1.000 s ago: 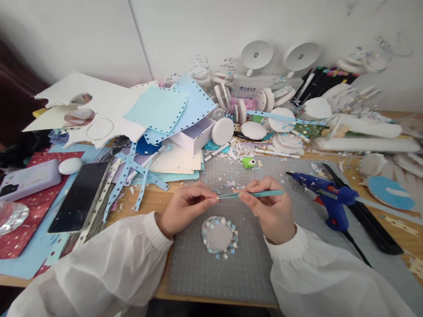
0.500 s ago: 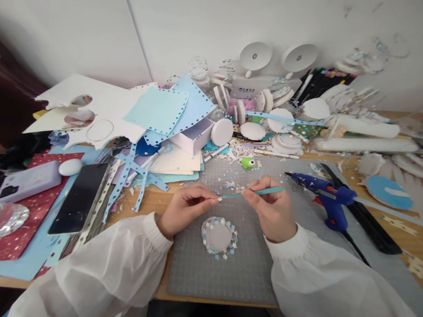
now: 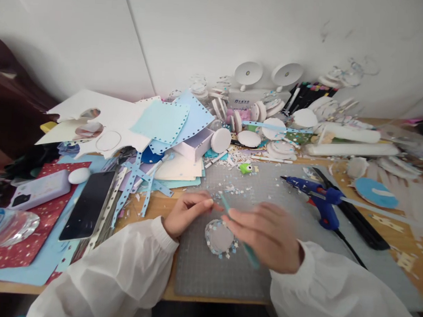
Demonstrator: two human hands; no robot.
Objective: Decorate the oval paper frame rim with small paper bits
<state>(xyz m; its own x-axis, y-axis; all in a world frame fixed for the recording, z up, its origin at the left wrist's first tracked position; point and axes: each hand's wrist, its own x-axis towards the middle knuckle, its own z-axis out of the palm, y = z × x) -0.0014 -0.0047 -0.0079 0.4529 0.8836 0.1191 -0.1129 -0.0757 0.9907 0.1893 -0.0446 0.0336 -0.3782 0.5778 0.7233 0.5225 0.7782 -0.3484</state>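
Observation:
My right hand (image 3: 264, 231), smeared by motion, holds a pair of slim teal tweezers (image 3: 251, 255) slanting beneath its fingers, with the upper end near my left fingertips. Thumb and fingers of my left hand (image 3: 188, 212) are pinched together; anything between them is too small to make out. Just below both hands, a round wreath-like ring (image 3: 211, 245) of small white and blue stars lies on the grey cutting mat (image 3: 223, 283). Loose star pieces (image 3: 234, 190) are scattered beyond my fingertips.
A blue hot glue gun (image 3: 323, 201) and a long black tool (image 3: 364, 226) lie to the right. Left are a dark phone (image 3: 88, 207), a water bottle (image 3: 10, 227) and punched paper strips (image 3: 127, 197). White discs (image 3: 221, 140) and a green frog-like figure (image 3: 245, 168) sit behind.
My right hand has swung down and toward the ring, turning the tweezers from nearly level to a steep slant. My left hand stays pinched in about the same place. The view has shifted slightly.

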